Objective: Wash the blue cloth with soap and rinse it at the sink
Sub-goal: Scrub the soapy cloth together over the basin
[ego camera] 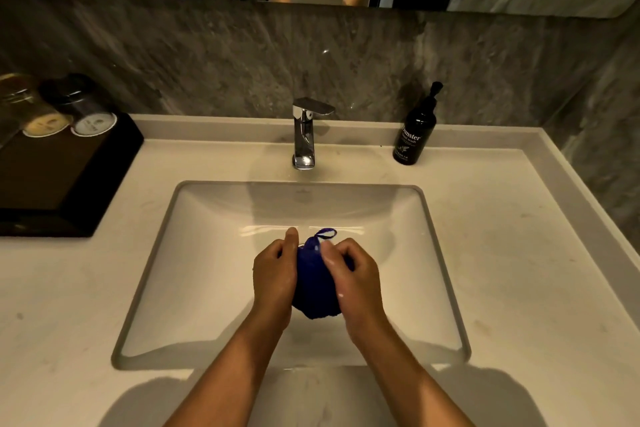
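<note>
Blue cloth (316, 282) (bunched) gripped btwn both hands (317, 274).

Both forearms fwd; left grip (275, 276) & right grip (353, 276) curled, facing inward.

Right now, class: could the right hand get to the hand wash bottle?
Probably yes. The hand wash bottle stands on the counter, right of the tap, with nothing between. But the right hand would first have to let go of the blue cloth.
</note>
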